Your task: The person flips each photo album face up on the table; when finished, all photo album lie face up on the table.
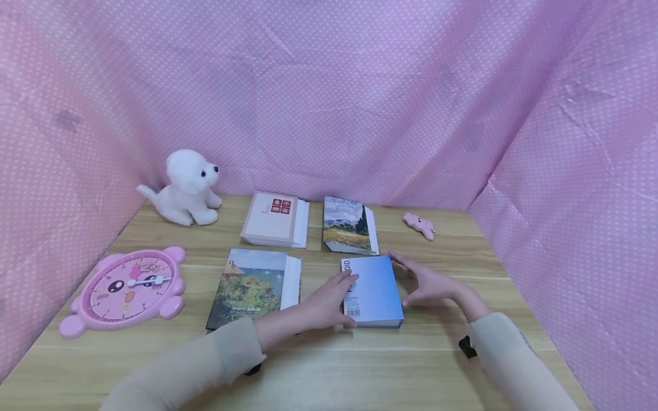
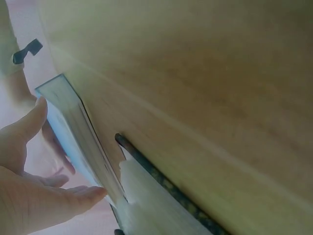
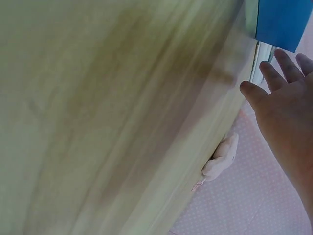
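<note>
A blue photo album (image 1: 374, 290) with a white gradient and a barcode lies flat on the wooden table. My left hand (image 1: 329, 301) is at its left side, fingers over the cover's left edge and thumb by the near left corner. In the left wrist view, that hand's fingers (image 2: 73, 196) are spread beside the album's page edges (image 2: 80, 122); contact is hard to judge. To the album's right, my right hand (image 1: 430, 281) holds nothing, its thumb and fingers spread apart. The right wrist view shows those fingers (image 3: 274, 76) extended near the blue cover (image 3: 283, 22).
Left of the blue album lies a landscape-covered photo album (image 1: 252, 285). Behind are a cream album (image 1: 269, 220) and a wheat-field album (image 1: 346, 225). A pink toy clock (image 1: 128, 288), white plush dog (image 1: 187, 185) and small pink plush (image 1: 420, 225) surround them. Pink dotted curtains (image 1: 360, 103) enclose the table.
</note>
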### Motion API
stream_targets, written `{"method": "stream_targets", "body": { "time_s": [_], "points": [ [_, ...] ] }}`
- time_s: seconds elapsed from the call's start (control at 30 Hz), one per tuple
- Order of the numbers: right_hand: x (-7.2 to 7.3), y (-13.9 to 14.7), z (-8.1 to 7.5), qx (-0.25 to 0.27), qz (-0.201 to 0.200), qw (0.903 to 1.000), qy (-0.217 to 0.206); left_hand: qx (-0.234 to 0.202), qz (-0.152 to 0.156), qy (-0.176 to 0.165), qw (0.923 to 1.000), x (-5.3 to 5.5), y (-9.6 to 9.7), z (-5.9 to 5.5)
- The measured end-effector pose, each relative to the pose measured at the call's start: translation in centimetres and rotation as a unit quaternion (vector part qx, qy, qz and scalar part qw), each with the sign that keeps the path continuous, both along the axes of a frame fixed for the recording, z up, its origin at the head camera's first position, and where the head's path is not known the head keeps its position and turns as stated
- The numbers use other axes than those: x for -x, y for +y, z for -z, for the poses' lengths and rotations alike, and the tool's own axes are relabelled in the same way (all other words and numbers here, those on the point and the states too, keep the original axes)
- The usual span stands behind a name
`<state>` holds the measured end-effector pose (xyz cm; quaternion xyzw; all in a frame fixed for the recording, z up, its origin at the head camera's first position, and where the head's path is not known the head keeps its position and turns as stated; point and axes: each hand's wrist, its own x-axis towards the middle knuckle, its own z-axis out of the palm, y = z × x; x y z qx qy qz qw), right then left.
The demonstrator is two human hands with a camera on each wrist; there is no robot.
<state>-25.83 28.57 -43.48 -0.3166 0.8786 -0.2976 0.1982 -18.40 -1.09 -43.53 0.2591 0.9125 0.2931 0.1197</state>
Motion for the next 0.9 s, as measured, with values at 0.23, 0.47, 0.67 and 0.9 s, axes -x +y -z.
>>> {"method": "stream_targets", "body": {
  "time_s": [0.23,0.47,0.67,0.9],
  "points": [
    [0.9,-0.1,0.6,0.0,0.006,0.9999,-0.012,0.016,0.005,0.004,0.9998,0.4,0.2,0.5],
    [1.3,-0.3,0.6,0.001,0.03,0.9995,-0.013,0.02,0.016,0.008,0.9996,0.4,-0.1,0.7],
    [1.3,-0.5,0.4,0.006,0.047,0.9987,-0.018,0.017,0.023,0.011,0.9995,0.5,-0.2,0.7],
    [1.3,-1.0,-0.4,0.07,0.035,0.9958,-0.049,0.01,0.022,0.002,0.9997,0.5,-0.2,0.6]
  ]
}}
